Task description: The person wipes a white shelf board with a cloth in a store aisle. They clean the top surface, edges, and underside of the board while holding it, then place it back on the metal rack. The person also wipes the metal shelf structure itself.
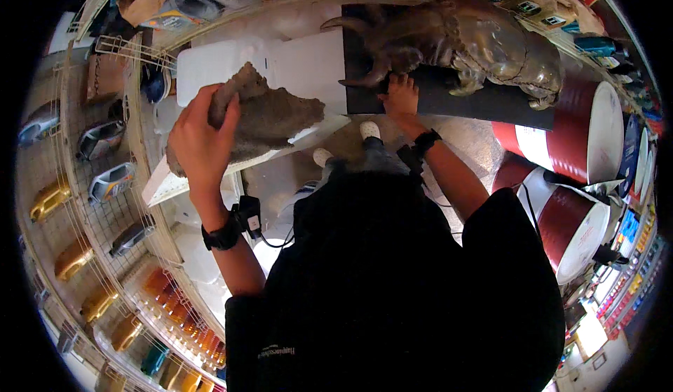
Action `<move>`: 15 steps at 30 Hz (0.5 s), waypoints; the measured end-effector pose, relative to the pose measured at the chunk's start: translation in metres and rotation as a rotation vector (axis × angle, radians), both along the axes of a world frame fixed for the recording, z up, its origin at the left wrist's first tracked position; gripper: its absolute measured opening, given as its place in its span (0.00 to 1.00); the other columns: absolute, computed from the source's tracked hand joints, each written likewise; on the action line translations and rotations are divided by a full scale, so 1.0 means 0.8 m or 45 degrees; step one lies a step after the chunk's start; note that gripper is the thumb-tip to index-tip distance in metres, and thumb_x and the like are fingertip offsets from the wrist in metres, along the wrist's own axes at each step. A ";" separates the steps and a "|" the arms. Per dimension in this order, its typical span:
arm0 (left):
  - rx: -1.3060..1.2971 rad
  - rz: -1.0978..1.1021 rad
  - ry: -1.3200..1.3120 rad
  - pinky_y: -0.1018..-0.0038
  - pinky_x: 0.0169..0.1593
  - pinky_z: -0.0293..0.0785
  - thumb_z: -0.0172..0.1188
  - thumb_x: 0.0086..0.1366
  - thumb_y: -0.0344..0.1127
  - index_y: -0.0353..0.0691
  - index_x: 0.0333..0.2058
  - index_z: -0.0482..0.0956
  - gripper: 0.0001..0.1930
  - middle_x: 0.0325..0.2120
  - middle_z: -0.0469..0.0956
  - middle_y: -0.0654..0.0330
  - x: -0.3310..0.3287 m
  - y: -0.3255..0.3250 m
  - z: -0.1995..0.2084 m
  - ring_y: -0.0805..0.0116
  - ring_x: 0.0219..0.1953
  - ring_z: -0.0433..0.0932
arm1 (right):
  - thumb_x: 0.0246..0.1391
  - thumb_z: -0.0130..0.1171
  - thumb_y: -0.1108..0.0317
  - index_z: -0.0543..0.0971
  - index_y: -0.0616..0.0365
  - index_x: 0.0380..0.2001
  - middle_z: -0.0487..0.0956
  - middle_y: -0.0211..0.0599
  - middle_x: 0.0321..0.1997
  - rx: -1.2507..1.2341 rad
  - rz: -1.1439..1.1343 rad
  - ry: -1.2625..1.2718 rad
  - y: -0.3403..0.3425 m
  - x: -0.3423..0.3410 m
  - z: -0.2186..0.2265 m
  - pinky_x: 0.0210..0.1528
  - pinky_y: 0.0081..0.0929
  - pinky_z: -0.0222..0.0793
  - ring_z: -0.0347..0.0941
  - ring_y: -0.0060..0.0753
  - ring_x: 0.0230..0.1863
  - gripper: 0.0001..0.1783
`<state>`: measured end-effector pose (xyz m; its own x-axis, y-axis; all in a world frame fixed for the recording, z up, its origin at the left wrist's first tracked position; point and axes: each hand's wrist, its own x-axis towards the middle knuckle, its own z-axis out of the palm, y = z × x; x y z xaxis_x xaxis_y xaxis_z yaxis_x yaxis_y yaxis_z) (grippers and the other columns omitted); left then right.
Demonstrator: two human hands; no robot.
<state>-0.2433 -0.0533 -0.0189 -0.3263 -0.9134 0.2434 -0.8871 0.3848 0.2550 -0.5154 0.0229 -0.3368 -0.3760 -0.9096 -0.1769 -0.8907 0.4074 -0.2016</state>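
While the left hand [203, 136] pinches the brown cloth [270, 115] at its upper left part, between thumb and fingers, the rest of this cloth spreads with ragged edges over the left part of the white tabletop [305, 59], near the front edge. The right hand [402, 99] is at the black board [505, 108], just beside the head of the horned sculpture [491, 38]; its fingers are bent, but I cannot tell if its grip presses on something.

To handle the cloth well, I think it is better to gather its loose part into the palm, so no corner can catch on the horns [350, 24]. The right hand should lean lightly and not pull on a horn.

On the right, red-and-white drums [599, 132] stand close to the board and limit that side. On the left, a wire rack [105, 41] with bottles [112, 181] leaves little room for the elbow.
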 end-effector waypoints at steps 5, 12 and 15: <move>-0.026 0.008 0.014 0.65 0.31 0.71 0.62 0.54 0.38 0.45 0.36 0.78 0.10 0.25 0.78 0.54 0.001 0.006 -0.003 0.53 0.28 0.77 | 0.41 0.66 0.62 0.68 0.53 0.52 0.68 0.41 0.50 -0.193 0.312 0.008 0.028 -0.029 0.010 0.52 0.41 0.62 0.64 0.46 0.52 0.32; -0.041 0.024 0.031 0.66 0.31 0.71 0.62 0.54 0.38 0.45 0.35 0.78 0.10 0.25 0.78 0.54 -0.006 0.014 -0.001 0.54 0.28 0.78 | 0.41 0.65 0.63 0.68 0.55 0.52 0.69 0.39 0.47 -0.444 0.493 0.035 0.040 -0.045 0.003 0.50 0.39 0.62 0.65 0.44 0.49 0.32; -0.043 0.037 0.033 0.66 0.31 0.71 0.62 0.54 0.38 0.45 0.35 0.78 0.10 0.24 0.78 0.54 -0.007 0.016 -0.001 0.54 0.27 0.78 | 0.41 0.64 0.63 0.68 0.57 0.51 0.70 0.39 0.47 -0.456 0.517 0.079 0.039 -0.045 0.002 0.50 0.39 0.62 0.65 0.44 0.49 0.31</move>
<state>-0.2487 -0.0402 -0.0198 -0.2926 -0.9136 0.2824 -0.8914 0.3675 0.2653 -0.5517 0.0544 -0.3351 0.0183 -0.9832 0.1818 -0.9769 -0.0564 -0.2063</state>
